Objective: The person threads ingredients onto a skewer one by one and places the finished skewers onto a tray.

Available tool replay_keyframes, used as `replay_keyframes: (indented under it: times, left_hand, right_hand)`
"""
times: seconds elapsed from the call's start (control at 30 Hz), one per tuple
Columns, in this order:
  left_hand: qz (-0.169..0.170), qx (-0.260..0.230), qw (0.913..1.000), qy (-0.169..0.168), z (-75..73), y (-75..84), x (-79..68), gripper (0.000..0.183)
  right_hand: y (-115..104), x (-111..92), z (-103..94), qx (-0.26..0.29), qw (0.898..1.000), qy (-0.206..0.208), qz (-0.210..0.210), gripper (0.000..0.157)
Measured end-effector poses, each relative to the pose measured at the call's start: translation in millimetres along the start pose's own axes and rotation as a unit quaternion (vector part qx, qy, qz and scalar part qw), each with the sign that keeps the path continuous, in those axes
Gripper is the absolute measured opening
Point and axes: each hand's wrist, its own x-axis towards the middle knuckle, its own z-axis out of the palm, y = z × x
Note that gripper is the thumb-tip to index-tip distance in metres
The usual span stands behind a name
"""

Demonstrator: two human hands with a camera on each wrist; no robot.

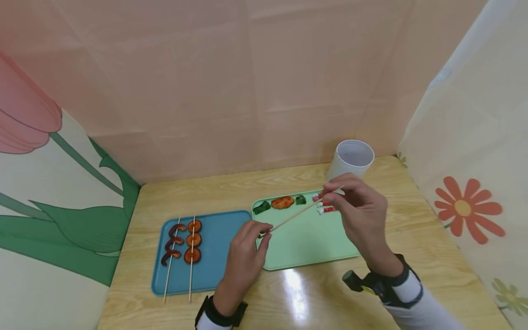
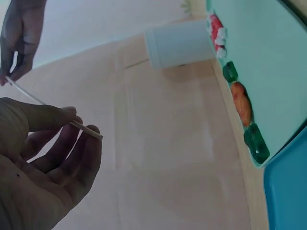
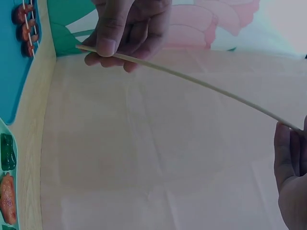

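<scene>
A thin bare wooden skewer [image 1: 299,213] is held slantwise between both hands, over the green tray [image 1: 305,247]. My left hand [image 1: 244,254] pinches its lower end between thumb and fingers. Near the other, higher end, my right hand [image 1: 365,215] pinches it, with a short tip sticking out. In the right wrist view the skewer [image 3: 206,86] spans from one hand to the other, with nothing threaded on it. Along the green tray's far side lie a chicken wing piece [image 1: 282,202], green pieces [image 1: 261,207] on both sides of it, and red-and-white pieces [image 1: 327,210] partly behind the right hand.
On the left, a blue tray [image 1: 222,247] bears two loaded skewers: one with curled brown pieces [image 1: 175,240], the other with round brown slices [image 1: 193,240]. Their bare ends overhang the front rim. A white cup [image 1: 350,158] stands at the back right, by the wall.
</scene>
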Motion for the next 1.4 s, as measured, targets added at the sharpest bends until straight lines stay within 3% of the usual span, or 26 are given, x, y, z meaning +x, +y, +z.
replay_keyframes:
  times: [0.17, 0.3, 0.53, 0.83, 0.97, 1.03, 1.1, 1.17, 1.2, 1.23, 1.27, 1.33, 1.4]
  left_hand:
    - [-0.014, -0.027, 0.9995, -0.007, 0.5, -0.6, -0.5, 0.02]
    - [-0.001, -0.046, 0.9989, -0.004, 1.8, -1.7, -0.4, 0.017]
    - [0.013, -0.038, 0.9992, -0.001, 3.6, -3.7, -0.5, 0.015]
    - [-0.032, -0.012, 0.9994, 0.007, 3.3, -6.2, -4.8, 0.016]
    - [-0.036, -0.005, 0.9992, 0.018, 3.9, -8.1, -5.2, 0.017]
    - [-0.045, -0.006, 0.9988, 0.019, 4.1, -8.8, -5.5, 0.017]
    - [-0.059, -0.007, 0.9979, 0.024, 3.7, -9.7, -6.5, 0.017]
    - [-0.078, -0.011, 0.9964, 0.029, 2.5, -10.3, -7.3, 0.017]
    - [-0.087, -0.016, 0.9956, 0.032, 1.8, -10.6, -7.7, 0.017]
    - [-0.094, -0.021, 0.9947, 0.035, 1.0, -11.0, -8.2, 0.017]
    - [-0.1, -0.025, 0.994, 0.039, 0.2, -11.4, -8.7, 0.017]
    - [-0.107, -0.033, 0.9928, 0.043, -1.0, -11.8, -9.5, 0.018]
    - [-0.111, -0.035, 0.992, 0.047, -1.4, -12.8, -11.1, 0.017]
  right_hand:
    - [1.7, 0.5, -0.7, -0.027, 0.999, 0.004, 0.018, 0.019]
    - [4.6, 1.4, -2.2, -0.054, 0.998, 0.015, 0.034, 0.02]
    - [11.8, 2.4, -4.2, -0.077, 0.995, 0.024, 0.053, 0.019]
    - [20.6, 3.6, -6.2, -0.072, 0.994, 0.034, 0.076, 0.018]
    - [23.8, 3.9, -7.1, -0.079, 0.993, 0.029, 0.083, 0.018]
    - [27.6, 4.8, -7.8, -0.06, 0.994, 0.019, 0.088, 0.016]
    - [36.9, 6.7, -11.4, -0.036, 0.993, 0.016, 0.11, 0.026]
    - [53.1, 8.0, -18.4, -0.067, 0.986, 0.013, 0.154, 0.042]
    - [64.8, 8.2, -23.9, -0.105, 0.977, 0.002, 0.183, 0.047]
    - [77.9, 7.4, -30.5, -0.17, 0.961, -0.02, 0.215, 0.049]
    - [92.7, 4.9, -38.4, -0.253, 0.935, -0.054, 0.242, 0.047]
    - [122.6, -2.7, -53.4, -0.409, 0.86, -0.14, 0.271, 0.034]
    - [152.4, -13.4, -67.8, -0.507, 0.791, -0.219, 0.262, 0.024]
